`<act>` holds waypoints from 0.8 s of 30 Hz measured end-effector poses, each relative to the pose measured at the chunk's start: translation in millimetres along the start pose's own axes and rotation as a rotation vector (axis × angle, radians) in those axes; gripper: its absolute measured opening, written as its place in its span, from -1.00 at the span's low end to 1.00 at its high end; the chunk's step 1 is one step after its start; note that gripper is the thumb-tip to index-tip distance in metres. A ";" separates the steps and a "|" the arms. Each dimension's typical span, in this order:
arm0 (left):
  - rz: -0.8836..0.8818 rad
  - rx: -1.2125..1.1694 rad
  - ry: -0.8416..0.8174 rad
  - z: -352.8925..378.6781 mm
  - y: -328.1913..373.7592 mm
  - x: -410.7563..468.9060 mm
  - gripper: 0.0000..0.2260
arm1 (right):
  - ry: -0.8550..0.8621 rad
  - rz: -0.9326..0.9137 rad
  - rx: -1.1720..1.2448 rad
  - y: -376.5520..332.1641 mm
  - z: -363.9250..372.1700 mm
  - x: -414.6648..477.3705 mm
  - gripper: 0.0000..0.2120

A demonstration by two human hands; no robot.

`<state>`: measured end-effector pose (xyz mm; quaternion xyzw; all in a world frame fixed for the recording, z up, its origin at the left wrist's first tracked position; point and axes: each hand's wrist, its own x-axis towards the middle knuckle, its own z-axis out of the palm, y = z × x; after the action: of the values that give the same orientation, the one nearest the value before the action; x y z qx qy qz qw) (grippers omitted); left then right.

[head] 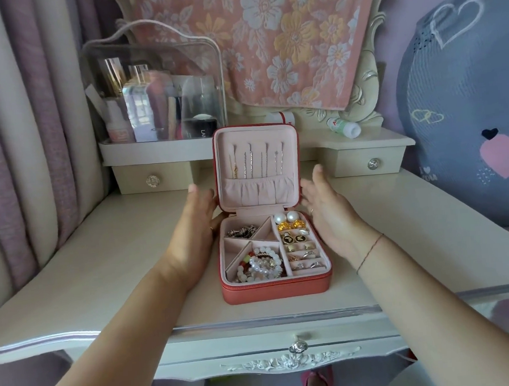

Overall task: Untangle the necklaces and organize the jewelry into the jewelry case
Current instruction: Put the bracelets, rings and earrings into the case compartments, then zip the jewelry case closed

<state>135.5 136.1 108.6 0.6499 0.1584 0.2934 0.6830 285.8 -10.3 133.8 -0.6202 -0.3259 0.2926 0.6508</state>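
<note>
At the dressing table [102, 278], my left hand [194, 227] lies with straight fingers at the left edge of the raised lid [259, 194], gripping nothing; whether the fingertips press that edge or sit just beside it I cannot tell. Between my hands stands the jewelry case [276, 290], open, its base square to me and its hinge running left to right along the far side, so the lid would fold down toward me. Necklaces [252, 161] hang straight in the lid; beaded bracelets [261, 266] fill the near-left compartment, rings [308, 264] the slots on the right. My right hand [328, 211], fingers spread and holding nothing, hovers just beside the lid's right edge. Both hands are about equally near. The sorting looks done, I judge, with closing left. Tabletop shows either side and in front; a raised shelf sits close behind the lid
</note>
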 end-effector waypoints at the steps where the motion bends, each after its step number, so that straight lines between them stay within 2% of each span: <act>1: -0.009 -0.030 0.013 -0.7 0.7 0.9 -0.31 | -0.001 -0.012 0.018 1.3 0.8 -2.3 -0.48; 6: -0.017 -0.059 -0.065 1.0 1.6 -0.1 -0.45 | -0.031 -0.056 0.081 4.5 -1.4 -16.4 -0.50; 9: -0.006 -0.025 -0.039 -0.8 2.3 -7.9 -0.51 | -0.066 -0.089 0.079 2.5 -2.8 -25.4 -0.49; 16: 0.029 0.070 -0.084 2.4 5.0 -35.9 -0.47 | -0.077 -0.127 0.088 12.1 -4.3 -45.8 -0.46; 19: -0.062 -0.013 -0.141 9.3 8.2 -48.8 -0.45 | -0.088 -0.116 0.128 18.2 -4.3 -54.7 -0.51; 24: -0.126 -0.101 -0.132 9.1 2.3 -54.6 -0.45 | -0.117 -0.071 0.207 21.9 -7.0 -62.9 -0.52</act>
<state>98.1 95.7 102.8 0.6212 0.1388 0.2139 0.7411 253.0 -62.7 107.9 -0.5195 -0.3531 0.3372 0.7012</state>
